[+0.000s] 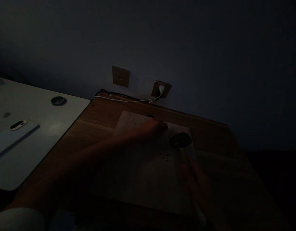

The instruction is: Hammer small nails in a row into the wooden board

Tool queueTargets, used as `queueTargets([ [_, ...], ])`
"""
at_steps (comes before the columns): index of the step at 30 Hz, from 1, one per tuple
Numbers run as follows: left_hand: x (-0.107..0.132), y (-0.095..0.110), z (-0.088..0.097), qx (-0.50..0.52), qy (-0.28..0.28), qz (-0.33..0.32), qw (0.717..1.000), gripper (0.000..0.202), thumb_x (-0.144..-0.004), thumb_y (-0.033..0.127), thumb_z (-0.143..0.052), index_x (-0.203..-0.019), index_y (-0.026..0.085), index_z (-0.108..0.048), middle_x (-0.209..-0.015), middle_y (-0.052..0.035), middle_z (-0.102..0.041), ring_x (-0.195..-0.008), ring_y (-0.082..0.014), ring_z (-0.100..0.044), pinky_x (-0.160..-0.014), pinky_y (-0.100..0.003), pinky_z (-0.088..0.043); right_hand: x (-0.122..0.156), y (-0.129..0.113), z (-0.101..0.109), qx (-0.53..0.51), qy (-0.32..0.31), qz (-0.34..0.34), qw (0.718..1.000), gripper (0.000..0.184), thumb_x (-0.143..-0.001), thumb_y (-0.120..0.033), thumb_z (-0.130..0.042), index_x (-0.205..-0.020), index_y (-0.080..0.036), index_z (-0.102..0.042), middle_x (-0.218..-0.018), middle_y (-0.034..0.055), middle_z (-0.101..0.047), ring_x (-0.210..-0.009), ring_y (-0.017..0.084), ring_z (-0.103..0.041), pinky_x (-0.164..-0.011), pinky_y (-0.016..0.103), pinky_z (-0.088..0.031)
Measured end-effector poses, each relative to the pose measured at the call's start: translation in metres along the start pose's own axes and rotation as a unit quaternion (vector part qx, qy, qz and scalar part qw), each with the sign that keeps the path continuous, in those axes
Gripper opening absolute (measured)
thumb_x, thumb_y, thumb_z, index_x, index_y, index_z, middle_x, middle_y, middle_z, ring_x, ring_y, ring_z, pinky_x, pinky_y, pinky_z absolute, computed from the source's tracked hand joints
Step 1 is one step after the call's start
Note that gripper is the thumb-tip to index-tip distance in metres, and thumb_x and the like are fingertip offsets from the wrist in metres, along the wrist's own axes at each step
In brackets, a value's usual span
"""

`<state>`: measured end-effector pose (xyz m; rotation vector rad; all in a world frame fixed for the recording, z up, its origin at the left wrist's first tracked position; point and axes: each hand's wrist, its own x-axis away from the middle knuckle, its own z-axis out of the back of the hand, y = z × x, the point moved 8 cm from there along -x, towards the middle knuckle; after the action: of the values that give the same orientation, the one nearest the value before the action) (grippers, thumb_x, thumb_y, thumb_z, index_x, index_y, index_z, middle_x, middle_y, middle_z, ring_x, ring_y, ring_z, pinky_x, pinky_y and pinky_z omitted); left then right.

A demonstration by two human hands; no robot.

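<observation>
The scene is very dark. A pale flat board (138, 179) lies on the wooden table. My right hand (196, 176) is closed around the light handle of a mallet (181, 140), whose dark, thick head is over the right part of the board. Toward the board's far edge, my left hand (154, 126) has its fingers drawn together near the surface. What they hold, if anything, is too dim to make out. Between the hands, several small shiny nails (165, 156) lie in a loose cluster on the board.
Left of the wooden table (217, 160) stands a white table (49, 128) with a phone-like pale case (18, 125) and a dark round object (58, 101). A white cable (128, 101) runs along the wall to a socket (167, 89); another wall plate (121, 76) is nearby.
</observation>
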<state>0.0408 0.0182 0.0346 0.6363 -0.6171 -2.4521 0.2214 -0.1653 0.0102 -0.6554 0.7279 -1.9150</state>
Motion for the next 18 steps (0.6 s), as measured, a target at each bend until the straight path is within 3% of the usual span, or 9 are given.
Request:
queueTargets([
  [4,-0.018,-0.025,-0.005,0.052,0.026,0.05,0.997,0.021,-0.087,0.009,-0.065,-0.1,0.016,-0.079,-0.101,-0.0061,-0.08,-0.093,-0.0198,-0.073,-0.085,-0.03,-0.054,-0.002,-0.006,0.005,0.006,0.007,-0.019,1.0,0.074,-0.087,-0.072,-0.054,-0.138,-0.02,-0.07,-0.105,0.0127,-0.079,-0.096,0.033,-0.075,-0.078,0.044,-0.06],
  [7,-0.018,-0.023,-0.009,0.065,0.024,0.039,0.997,0.02,-0.088,0.01,-0.064,-0.1,0.016,-0.079,-0.101,-0.0066,-0.08,-0.093,-0.0201,-0.073,-0.087,-0.031,-0.054,-0.005,-0.009,0.007,-0.003,0.009,-0.027,1.0,0.078,-0.085,-0.074,-0.053,-0.138,-0.019,-0.069,-0.102,0.0117,-0.077,-0.09,0.031,-0.073,-0.074,0.042,-0.059],
  [12,-0.011,-0.017,-0.006,0.068,0.026,0.025,0.997,0.02,-0.089,0.009,-0.062,-0.102,0.013,-0.077,-0.101,-0.0085,-0.079,-0.092,-0.0197,-0.072,-0.088,-0.032,-0.055,-0.006,-0.006,0.0,-0.03,-0.033,-0.045,0.998,0.075,-0.088,-0.074,-0.054,-0.14,-0.02,-0.067,-0.078,0.0034,-0.07,-0.065,0.024,-0.065,-0.056,0.035,-0.052],
  [18,-0.01,-0.015,-0.01,0.048,0.001,0.002,0.999,0.02,-0.09,0.009,-0.059,-0.1,0.015,-0.075,-0.101,-0.0083,-0.079,-0.09,-0.0191,-0.072,-0.085,-0.032,-0.055,-0.003,-0.009,-0.001,-0.045,-0.031,-0.053,0.997,0.078,-0.09,-0.072,-0.055,-0.147,-0.017,-0.061,-0.069,0.0011,-0.066,-0.054,0.022,-0.06,-0.048,0.033,-0.046],
])
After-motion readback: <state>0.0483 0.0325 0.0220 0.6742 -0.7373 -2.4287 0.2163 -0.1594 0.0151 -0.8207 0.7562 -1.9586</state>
